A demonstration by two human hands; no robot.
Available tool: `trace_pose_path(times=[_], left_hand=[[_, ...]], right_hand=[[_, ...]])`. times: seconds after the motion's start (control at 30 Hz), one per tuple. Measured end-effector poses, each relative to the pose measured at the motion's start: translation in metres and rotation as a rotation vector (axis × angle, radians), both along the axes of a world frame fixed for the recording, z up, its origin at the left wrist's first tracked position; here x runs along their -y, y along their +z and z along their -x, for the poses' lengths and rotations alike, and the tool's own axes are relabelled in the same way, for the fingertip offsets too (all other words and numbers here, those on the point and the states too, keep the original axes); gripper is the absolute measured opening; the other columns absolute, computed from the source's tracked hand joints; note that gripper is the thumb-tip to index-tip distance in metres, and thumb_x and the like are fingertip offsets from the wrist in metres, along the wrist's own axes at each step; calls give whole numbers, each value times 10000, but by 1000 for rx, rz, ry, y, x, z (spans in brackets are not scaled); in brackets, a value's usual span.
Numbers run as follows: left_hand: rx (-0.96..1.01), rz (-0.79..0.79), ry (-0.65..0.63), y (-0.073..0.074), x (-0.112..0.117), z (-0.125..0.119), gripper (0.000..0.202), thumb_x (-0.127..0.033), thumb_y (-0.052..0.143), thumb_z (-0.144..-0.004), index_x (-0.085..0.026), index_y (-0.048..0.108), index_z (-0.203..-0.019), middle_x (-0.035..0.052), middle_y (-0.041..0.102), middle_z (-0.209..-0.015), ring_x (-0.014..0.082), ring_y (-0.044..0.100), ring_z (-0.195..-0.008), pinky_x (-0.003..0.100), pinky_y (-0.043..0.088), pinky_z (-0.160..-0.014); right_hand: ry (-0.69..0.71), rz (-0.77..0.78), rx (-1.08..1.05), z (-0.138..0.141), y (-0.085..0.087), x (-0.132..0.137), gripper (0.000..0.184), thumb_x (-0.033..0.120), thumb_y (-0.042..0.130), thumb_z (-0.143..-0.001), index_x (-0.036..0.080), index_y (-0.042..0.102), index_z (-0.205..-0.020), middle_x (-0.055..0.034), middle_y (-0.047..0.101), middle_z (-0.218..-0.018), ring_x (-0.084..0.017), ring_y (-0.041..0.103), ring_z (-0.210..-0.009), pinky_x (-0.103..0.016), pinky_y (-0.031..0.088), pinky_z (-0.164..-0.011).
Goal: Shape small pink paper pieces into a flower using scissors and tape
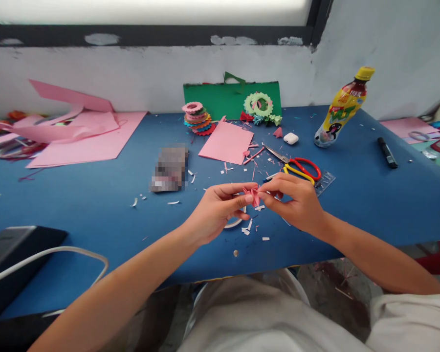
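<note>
A small folded pink paper flower (254, 195) is held up over the blue table. My left hand (220, 208) pinches it from the left between thumb and fingers. From the other side, the thumb and fingertips of my right hand (297, 200) grip its edge. Just beyond my right hand lie scissors (302, 168) with one red and one yellow handle. A pink paper sheet (227, 142) is flat on the table further back. Part of a white ring (234, 224), perhaps a tape roll, shows under my left hand.
Paper scraps (247, 229) litter the blue table (132, 234). Behind stand stacked paper rings (196, 120) and a green card (212, 98). A drink bottle (342, 110), white earphone case (291, 139) and black marker (387, 152) are right. Pink paper (91, 142) and a dark box (25, 259) with white cable are left.
</note>
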State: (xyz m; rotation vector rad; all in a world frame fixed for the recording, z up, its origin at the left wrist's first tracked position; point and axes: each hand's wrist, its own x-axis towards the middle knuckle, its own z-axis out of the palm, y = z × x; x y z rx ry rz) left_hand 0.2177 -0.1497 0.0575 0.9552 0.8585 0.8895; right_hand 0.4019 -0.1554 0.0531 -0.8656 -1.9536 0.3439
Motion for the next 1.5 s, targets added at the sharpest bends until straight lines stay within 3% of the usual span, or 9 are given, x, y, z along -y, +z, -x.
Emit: trace_pose_path(times=[0.4,0.8,0.93,1.03,1.17,1.23,1.5], left_hand=[[-112,-109,-22,-2,1,1,255,-231,757,-663,-194,730,-914,31,692,-752,109,601,-626,190,524,-498],[-156,-228,-85,-2,3,2,199,-232,712,-718,-212,719,-916,17,667,-782,117,604,-705,176,530,-524],[-185,-243,-67,-2,5,-1,232,-245,725,-695,-195,704,-920,32,681,-823,141,614,-718,214,548,-549],[-192,-300,-32,-2,7,-3,184,-236,712,-701,-165,678,-866,42,670,-846,144,611,-723,234,553,-584],[-140,-414,0,-1,9,-2,40,-187,632,-765,-149,640,-776,40,640,-828,125,592,-734,234,546,-640],[-124,-478,6,-1,10,-1,32,-162,611,-778,-150,636,-761,43,633,-825,123,591,-739,228,540,-643],[-211,-775,115,-2,11,3,71,-140,638,-764,-186,677,-801,58,652,-880,155,631,-812,263,550,-686]], right_hand=[[-76,-166,116,-3,-2,-1,77,237,569,-831,212,641,-820,-9,643,-744,-110,571,-667,-242,461,-639],[-151,-266,169,-7,-8,-5,79,277,596,-801,222,554,-762,8,604,-688,-121,550,-644,-250,433,-627],[-249,-220,160,-12,-6,-14,104,269,534,-828,220,521,-738,16,573,-662,-115,526,-614,-252,406,-611],[-406,-123,313,-29,-6,-33,109,300,509,-838,211,545,-786,-2,591,-717,-135,544,-659,-266,387,-619],[-588,231,772,-66,-19,-67,257,390,545,-801,193,567,-964,-81,610,-973,-218,569,-844,-287,368,-614],[-590,400,890,-82,-26,-80,354,445,529,-803,162,561,-1012,-110,605,-979,-227,576,-823,-292,369,-604],[-631,436,905,-88,-35,-94,427,535,512,-789,140,626,-903,-134,623,-921,-243,594,-793,-305,385,-604]])
